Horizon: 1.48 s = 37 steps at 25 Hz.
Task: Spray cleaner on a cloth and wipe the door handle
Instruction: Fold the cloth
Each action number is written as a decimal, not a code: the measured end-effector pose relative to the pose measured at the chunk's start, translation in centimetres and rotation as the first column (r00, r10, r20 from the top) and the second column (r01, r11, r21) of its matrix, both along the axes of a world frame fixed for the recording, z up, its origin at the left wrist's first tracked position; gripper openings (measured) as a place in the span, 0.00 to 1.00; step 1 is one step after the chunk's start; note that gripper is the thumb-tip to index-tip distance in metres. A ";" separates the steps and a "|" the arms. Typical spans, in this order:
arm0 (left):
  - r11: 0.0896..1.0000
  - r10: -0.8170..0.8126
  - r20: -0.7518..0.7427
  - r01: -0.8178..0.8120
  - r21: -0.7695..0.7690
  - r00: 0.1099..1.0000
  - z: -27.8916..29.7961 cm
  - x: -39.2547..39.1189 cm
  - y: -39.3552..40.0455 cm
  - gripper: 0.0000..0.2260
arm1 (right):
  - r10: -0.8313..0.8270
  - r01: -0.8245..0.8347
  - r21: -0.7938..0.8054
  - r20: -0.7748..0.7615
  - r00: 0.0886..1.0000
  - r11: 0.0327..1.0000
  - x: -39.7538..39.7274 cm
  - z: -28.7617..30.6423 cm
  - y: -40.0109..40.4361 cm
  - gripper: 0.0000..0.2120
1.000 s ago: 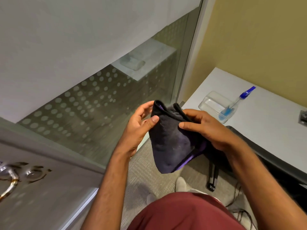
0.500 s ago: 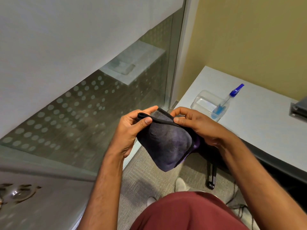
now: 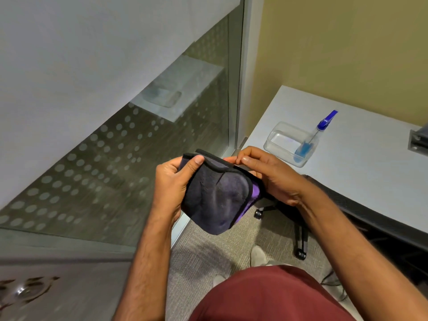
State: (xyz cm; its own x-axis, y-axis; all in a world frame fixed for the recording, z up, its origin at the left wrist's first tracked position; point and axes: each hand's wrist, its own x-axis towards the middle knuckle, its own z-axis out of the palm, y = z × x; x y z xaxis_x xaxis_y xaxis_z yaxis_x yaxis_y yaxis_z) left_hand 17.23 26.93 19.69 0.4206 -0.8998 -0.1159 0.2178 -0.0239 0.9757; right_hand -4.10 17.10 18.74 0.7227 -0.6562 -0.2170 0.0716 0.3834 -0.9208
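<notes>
A dark cloth (image 3: 216, 200) with a purple underside is folded between both hands in front of my body. My left hand (image 3: 172, 186) grips its left edge, thumb on top. My right hand (image 3: 266, 174) pinches the top right edge with its fingertips. The spray bottle (image 3: 311, 140), clear with blue liquid and a blue nozzle, stands on the white desk (image 3: 361, 163) to the right, apart from both hands. Round metal door hardware (image 3: 24, 291) shows at the lower left corner; the handle itself is out of view.
A clear plastic container (image 3: 283, 137) sits beside the spray bottle. A frosted, dotted glass partition (image 3: 97, 158) fills the left. A black office chair (image 3: 361, 212) stands under my right arm, its wheeled base (image 3: 301, 239) on grey carpet.
The cloth has been folded smaller and brought closer to my body. Both hands shifted along its top edge. The view turned right, so the door hardware slid to the corner.
</notes>
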 end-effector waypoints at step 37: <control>0.972 -0.129 -0.562 0.217 0.091 0.817 -4.4 -1.0 -0.5 0.36 | -0.361 0.362 0.062 -0.025 0.932 0.930 -1.7 -2.3 -4.1 0.16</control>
